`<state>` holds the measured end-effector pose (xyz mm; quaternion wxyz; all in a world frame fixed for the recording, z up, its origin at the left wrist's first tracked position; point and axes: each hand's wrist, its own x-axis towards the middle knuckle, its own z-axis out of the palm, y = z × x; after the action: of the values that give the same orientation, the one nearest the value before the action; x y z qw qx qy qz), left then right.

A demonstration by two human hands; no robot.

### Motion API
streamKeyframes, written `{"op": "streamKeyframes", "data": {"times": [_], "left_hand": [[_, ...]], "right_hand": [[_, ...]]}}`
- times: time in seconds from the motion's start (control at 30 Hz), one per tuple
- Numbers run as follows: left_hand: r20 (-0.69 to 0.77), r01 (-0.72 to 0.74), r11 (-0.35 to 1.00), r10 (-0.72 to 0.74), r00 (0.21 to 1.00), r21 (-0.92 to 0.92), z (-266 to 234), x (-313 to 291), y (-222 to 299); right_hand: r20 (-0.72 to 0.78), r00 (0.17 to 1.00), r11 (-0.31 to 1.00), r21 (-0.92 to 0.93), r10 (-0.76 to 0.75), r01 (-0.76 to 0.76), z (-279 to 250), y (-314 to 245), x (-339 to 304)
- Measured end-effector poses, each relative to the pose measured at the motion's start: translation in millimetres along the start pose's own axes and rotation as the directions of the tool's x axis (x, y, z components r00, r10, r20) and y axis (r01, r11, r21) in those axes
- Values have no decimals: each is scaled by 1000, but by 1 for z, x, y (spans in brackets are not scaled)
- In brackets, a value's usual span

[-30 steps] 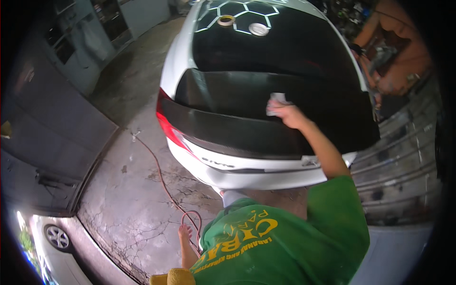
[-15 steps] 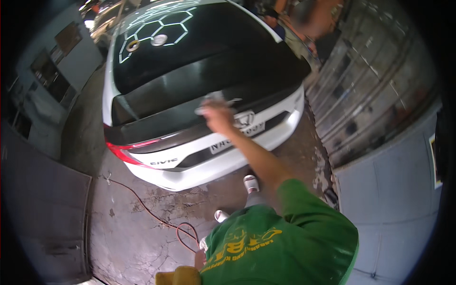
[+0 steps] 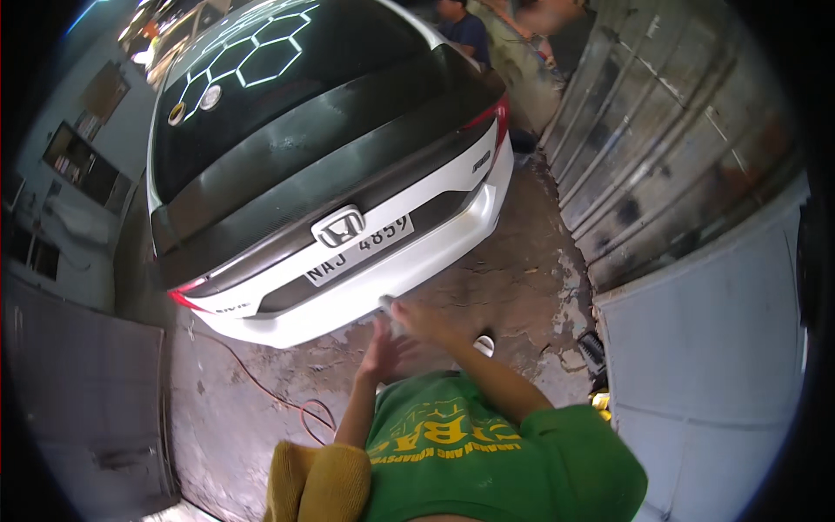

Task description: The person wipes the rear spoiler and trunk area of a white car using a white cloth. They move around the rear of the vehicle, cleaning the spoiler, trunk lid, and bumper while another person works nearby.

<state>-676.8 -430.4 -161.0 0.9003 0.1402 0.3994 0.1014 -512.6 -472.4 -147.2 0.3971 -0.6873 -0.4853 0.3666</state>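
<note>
My right hand (image 3: 416,320) is in front of my body, just below the rear bumper of a white car (image 3: 296,326) with a black trunk lid (image 3: 348,143). Its fingers are closed around a small pale grey thing (image 3: 386,304), too blurred and covered to name. Close beside it, lower and to the left, my left hand (image 3: 384,351) is held up, its fingers apart and nothing seen in them. Neither hand touches the car. A mustard-brown towel (image 3: 326,478) hangs at my left side, against my green shirt (image 3: 487,461).
Two round ring-like things (image 3: 210,97) lie on the dark rear window. An orange hose or cord (image 3: 261,387) loops over the cracked floor at left. A corrugated metal wall (image 3: 652,130) runs along the right. Another person (image 3: 465,33) is beyond the car's far right side.
My right hand has left the trunk lid and come back toward my body. My left hand has risen beside it. The car now appears farther left and turned in view.
</note>
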Motion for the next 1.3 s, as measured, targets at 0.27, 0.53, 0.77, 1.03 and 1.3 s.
{"op": "streamKeyframes", "data": {"times": [0.27,0.53,0.77,1.03,1.3], "left_hand": [[-73,-801,568,805,588,-191,12,109,41],[9,21,1,875,-485,1000,25,124,235],[183,71,-171,830,-526,983,158,252,155],[17,-130,-33,992,-123,991,351,346,76],[-526,-300,440,607,-596,846,183,240,137]], "right_hand": [[-106,992,954,299,69,-34,-196,123,-85],[-282,604,640,553,746,-533,-377,282,-245],[-98,659,577,588,746,-566,-374,298,-148],[-43,945,888,356,326,-290,-479,282,82],[456,792,743,339,406,-577,-602,543,6]]}}
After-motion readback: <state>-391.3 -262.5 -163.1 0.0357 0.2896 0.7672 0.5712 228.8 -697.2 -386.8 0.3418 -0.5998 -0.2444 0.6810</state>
